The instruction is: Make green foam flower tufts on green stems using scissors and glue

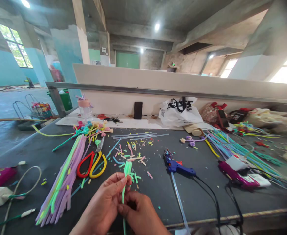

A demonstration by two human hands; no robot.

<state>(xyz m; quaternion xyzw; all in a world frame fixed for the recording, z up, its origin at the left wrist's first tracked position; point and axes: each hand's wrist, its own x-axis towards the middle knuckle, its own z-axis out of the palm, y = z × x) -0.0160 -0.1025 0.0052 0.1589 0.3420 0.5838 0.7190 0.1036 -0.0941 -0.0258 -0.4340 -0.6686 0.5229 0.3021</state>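
- In the head view, the left hand is pinching a green fuzzy stem between thumb and fingers, near the bottom centre.
- The right hand is closing its fingers around the same stem just below; several of its fingertips are hiding behind the left hand and its own knuckles.
- The stem's folded top is showing above the fingers, its middle is partly disappearing between the hands, and its lower end is running out of the picture.
- Colored scraps are lying beyond the hands, some half hidden behind them.
- Red-and-yellow scissors and a purple-and-green bundle are bounding the left side.
- Dark tabletop is showing between the right hand and a blue glue gun, whose clear stick is crossing the tabletop's front edge.
- At far right, bags are blurring into dimness.
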